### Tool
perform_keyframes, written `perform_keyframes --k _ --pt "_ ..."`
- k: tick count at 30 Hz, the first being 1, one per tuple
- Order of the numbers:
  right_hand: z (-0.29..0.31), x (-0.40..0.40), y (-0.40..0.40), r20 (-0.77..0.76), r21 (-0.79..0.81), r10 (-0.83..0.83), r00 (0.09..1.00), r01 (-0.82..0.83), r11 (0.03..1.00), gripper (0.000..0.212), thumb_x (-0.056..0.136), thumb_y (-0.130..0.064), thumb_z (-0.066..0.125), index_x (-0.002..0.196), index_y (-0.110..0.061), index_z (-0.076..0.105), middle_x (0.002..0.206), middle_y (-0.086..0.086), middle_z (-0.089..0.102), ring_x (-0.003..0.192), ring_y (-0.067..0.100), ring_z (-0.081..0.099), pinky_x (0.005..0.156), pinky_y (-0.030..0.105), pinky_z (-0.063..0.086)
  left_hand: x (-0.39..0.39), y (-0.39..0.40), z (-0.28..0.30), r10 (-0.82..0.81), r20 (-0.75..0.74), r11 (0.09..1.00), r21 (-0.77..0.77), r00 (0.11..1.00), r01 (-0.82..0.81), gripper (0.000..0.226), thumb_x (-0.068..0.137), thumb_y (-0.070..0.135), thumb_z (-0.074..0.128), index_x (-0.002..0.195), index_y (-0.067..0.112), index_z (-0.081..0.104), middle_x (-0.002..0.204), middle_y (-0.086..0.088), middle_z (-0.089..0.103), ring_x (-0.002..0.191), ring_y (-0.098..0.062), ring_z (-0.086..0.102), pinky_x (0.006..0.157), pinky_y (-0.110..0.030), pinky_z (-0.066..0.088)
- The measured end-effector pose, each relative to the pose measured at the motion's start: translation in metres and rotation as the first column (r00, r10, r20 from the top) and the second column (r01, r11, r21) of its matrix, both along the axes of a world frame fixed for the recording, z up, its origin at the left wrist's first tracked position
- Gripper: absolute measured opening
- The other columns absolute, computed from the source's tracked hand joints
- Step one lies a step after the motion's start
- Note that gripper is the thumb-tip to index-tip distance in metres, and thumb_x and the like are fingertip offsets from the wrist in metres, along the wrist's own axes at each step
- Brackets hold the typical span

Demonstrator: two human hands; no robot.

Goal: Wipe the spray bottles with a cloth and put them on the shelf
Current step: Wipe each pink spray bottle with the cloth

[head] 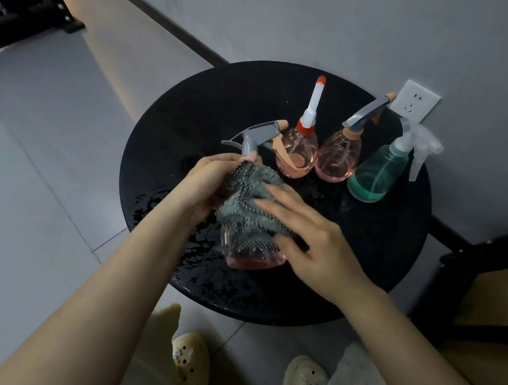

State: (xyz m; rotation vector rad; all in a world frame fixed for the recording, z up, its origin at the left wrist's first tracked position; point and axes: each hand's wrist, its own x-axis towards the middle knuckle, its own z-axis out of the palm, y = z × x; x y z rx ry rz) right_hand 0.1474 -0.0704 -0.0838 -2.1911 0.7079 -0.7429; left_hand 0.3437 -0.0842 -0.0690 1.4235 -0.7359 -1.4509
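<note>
Left grip [206, 183] holding pink bottle [251, 253] neck | right grip [314, 241] flat on cloth [251, 204] | base at 6 o'clock should be wiped too

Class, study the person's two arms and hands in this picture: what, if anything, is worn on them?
Both forearms are bare, with no sleeves in view. The left hand and right hand wear no gloves, and no rings, watch or bracelet show on either.

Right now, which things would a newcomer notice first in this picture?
At the centre, the left hand grips a pink spray bottle while the right hand presses a grey-green cloth on it. Behind stand three more bottles on the wet round black table.
</note>
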Motion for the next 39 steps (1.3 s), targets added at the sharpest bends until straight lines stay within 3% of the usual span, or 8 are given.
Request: perform_keyframes --k 3,8,14,17,24,29,34,39 --pt "-0.007 -0.015 0.007 -0.058 -0.208 0.112 0.992 -0.122 0.971 0.048 0.087 -0.012 0.054 0.134 -0.016 0.046 0.144 -0.001 0.04 0.14 0.023 0.027 0.112 0.035 0.03 0.01 0.0 0.002 -0.005 0.083 0.999 0.033 0.997 0.002 0.025 0.07 0.047 0.067 0.069 0.022 0.065 0.072 -0.001 0.06 0.065 -0.018 0.055 0.061 -0.03 0.043" --pt "-0.01 -0.022 0.01 -0.099 -0.378 0.171 0.98 -0.196 0.905 0.045 0.086 -0.008 0.055 0.13 -0.016 0.047 0.14 0.001 0.043 0.138 0.027 0.033 0.106 0.041 0.04 0.015 -0.001 0.004 0.083 0.063 0.996 0.03 0.995 -0.085 0.022 0.079 0.042 0.064 0.069 0.022 0.07 0.084 -0.005 0.065 0.083 -0.024 0.059 0.079 -0.037 0.048" --pt "0.006 0.004 -0.008 0.035 0.017 -0.086 0.996 0.085 0.996 0.044 0.091 -0.022 0.042 0.135 -0.026 0.045 0.141 -0.012 0.038 0.135 -0.004 0.029 0.109 0.014 0.025 -0.005 0.001 0.002 -0.03 0.029 0.999 0.014 0.999 0.029 0.016 0.081 0.018 0.053 0.076 0.017 0.068 0.086 -0.016 0.056 0.08 -0.031 0.048 0.073 -0.038 0.039" --pt "0.009 0.007 -0.013 0.016 0.064 -0.119 0.993 0.117 0.991 0.043 0.092 -0.029 0.04 0.135 -0.029 0.045 0.139 -0.015 0.038 0.131 -0.011 0.029 0.106 0.008 0.024 -0.01 0.001 -0.002 -0.001 0.004 1.0 0.018 1.0 0.001 0.023 0.083 0.007 0.046 0.074 0.015 0.066 0.077 -0.008 0.061 0.073 -0.025 0.053 0.064 -0.029 0.042" --pt "-0.004 -0.017 0.006 -0.074 -0.248 0.07 0.995 -0.086 0.965 0.045 0.092 -0.018 0.05 0.136 -0.018 0.043 0.143 -0.005 0.039 0.14 0.02 0.028 0.113 0.031 0.028 0.009 -0.002 0.002 0.054 0.059 0.998 0.022 0.997 -0.056 0.018 0.076 0.037 0.06 0.07 0.022 0.068 0.076 -0.002 0.06 0.073 -0.021 0.053 0.077 -0.038 0.042" --pt "-0.005 -0.023 0.007 -0.163 -0.4 0.126 0.978 -0.183 0.898 0.042 0.091 -0.017 0.052 0.132 -0.016 0.045 0.14 0.002 0.045 0.139 0.028 0.03 0.106 0.042 0.04 0.013 -0.006 0.003 0.109 -0.048 0.994 0.016 0.993 -0.109 0.017 0.088 0.033 0.057 0.083 0.017 0.064 0.074 -0.001 0.063 0.071 -0.019 0.059 0.087 -0.04 0.045" --pt "0.001 -0.003 -0.005 -0.12 -0.191 -0.001 0.993 -0.022 0.981 0.044 0.093 -0.026 0.041 0.137 -0.026 0.041 0.144 -0.012 0.036 0.141 0.013 0.025 0.113 0.026 0.025 -0.002 -0.004 -0.001 -0.015 -0.07 1.0 0.002 0.997 0.015 0.018 0.082 0.027 0.058 0.088 0.01 0.063 0.086 -0.012 0.059 0.076 -0.025 0.055 0.076 -0.037 0.043" --pt "0.007 0.007 -0.013 -0.085 0.03 -0.095 0.992 0.098 0.995 0.047 0.092 -0.034 0.037 0.138 -0.027 0.044 0.142 -0.019 0.032 0.137 -0.002 0.025 0.109 0.01 0.019 -0.016 -0.001 -0.003 0.033 -0.021 0.999 0.027 0.999 -0.033 0.03 0.088 0.007 0.046 0.112 -0.005 0.059 0.101 -0.023 0.06 0.089 -0.032 0.058 0.074 -0.035 0.05"
